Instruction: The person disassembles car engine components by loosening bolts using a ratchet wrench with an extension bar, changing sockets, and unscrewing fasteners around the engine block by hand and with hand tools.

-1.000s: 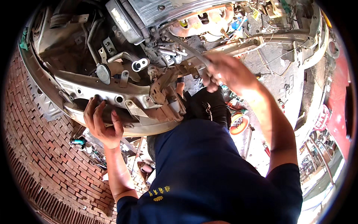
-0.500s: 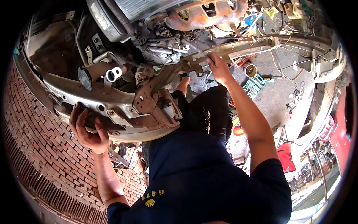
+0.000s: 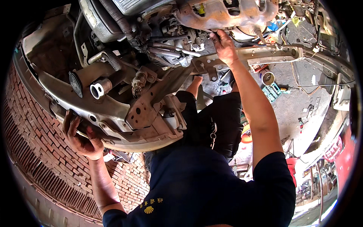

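My left hand [image 3: 84,140] rests against the metal front panel [image 3: 77,108] of an opened car, its fingers spread over the lower edge and the thumb apart. Beyond the front crossbar [image 3: 261,55], my right hand [image 3: 225,48] reaches into the engine bay just below a rusty exhaust manifold [image 3: 227,17]. Its thumb and forefinger are pinched together, and what lies between them is too small to make out. Between the two hands are a bracket with holes [image 3: 145,113] and a pipe with a pale open end [image 3: 97,90].
A teal tool case [image 3: 271,92] and a round tin [image 3: 267,77] are on the ground past the crossbar. Brick paving [image 3: 34,140] lies to the left. A corrugated hose [image 3: 115,17] and a dark engine housing [image 3: 100,22] are at the upper left.
My right hand has moved from the crossbar farther in, up to beneath the manifold. My left hand stays at the front panel. The view has shifted slightly.
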The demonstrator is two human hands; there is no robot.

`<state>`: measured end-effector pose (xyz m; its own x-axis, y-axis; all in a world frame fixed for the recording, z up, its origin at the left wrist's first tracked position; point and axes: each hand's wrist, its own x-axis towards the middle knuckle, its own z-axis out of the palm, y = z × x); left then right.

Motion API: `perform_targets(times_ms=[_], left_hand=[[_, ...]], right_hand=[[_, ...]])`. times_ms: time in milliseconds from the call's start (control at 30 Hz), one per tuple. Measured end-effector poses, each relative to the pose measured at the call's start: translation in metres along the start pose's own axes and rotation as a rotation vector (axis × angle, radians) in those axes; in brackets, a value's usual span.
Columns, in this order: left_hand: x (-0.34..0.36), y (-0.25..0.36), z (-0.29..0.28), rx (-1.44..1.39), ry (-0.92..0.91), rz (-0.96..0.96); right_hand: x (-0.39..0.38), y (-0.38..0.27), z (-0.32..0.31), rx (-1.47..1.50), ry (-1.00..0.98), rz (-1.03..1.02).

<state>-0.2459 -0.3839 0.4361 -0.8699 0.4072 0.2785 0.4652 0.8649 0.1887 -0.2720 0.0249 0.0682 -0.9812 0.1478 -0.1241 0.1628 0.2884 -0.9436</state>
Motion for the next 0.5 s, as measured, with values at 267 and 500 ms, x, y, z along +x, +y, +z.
perform_targets(times_ms=[267, 500], left_hand=[[-0.003, -0.005, -0.002, 0.007, -0.007, -0.003], [-0.001, -0.003, -0.004, 0.019, -0.065, 0.009]], right_hand=[[0.021, 0.019, 0.008, -0.066, 0.275, -0.168], [0.02, 0.03, 0.027, 0.112, 0.354, -0.079]])
